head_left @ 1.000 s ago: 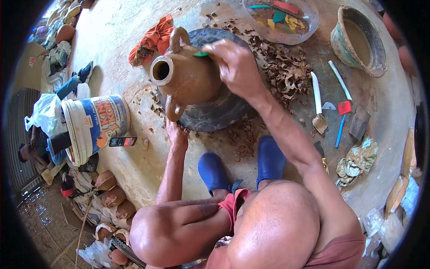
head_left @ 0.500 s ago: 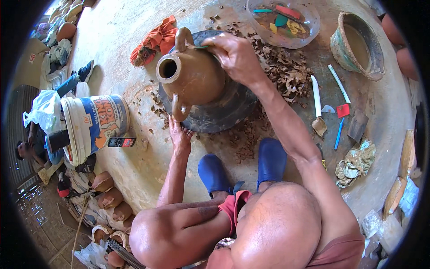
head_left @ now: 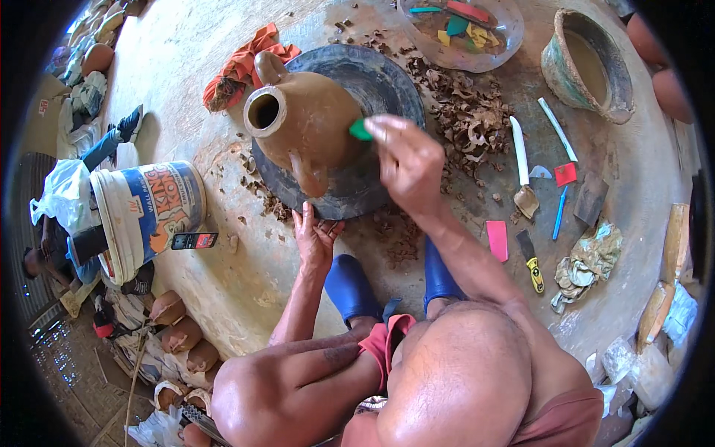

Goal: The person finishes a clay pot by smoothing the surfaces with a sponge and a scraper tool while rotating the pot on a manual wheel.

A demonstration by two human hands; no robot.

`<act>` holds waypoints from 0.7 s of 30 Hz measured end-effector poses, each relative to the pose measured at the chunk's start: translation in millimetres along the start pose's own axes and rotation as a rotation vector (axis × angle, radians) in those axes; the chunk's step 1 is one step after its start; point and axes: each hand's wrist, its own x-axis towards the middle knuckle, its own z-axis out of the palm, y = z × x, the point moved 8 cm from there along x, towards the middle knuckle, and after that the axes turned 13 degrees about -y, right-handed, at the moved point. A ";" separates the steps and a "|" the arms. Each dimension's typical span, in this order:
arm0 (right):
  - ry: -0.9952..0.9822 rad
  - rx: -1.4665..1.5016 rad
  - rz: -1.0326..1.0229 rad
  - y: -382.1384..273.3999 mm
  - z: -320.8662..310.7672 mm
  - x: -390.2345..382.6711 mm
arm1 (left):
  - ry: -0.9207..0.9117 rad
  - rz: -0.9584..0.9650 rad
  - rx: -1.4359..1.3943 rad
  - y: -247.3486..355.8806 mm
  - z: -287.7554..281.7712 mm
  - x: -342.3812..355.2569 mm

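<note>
An orange cloth (head_left: 249,65) lies on the floor (head_left: 246,298), just beyond the far left side of the clay jug (head_left: 316,123). The jug sits on a dark round wheel (head_left: 398,83), seemingly upright, its long axis running in this view from the mouth at left to the base at right. Just on the near side of its near handle (head_left: 309,177), the left hand (head_left: 319,240) is at the wheel's near rim, fingers loosely spread, grasping nothing that shows. At the jug's right side a green scraper (head_left: 360,130) meets the wall, pinched in the grip of the right hand (head_left: 410,160). From that grip the jug lies to the left; the right hand is nearer its body. Farther right, clay shavings (head_left: 477,123) are strewn.
</note>
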 end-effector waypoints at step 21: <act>0.004 0.066 0.090 24.1 9.5 -23.6 | -0.242 -0.348 -0.022 -35.5 57.5 -24.4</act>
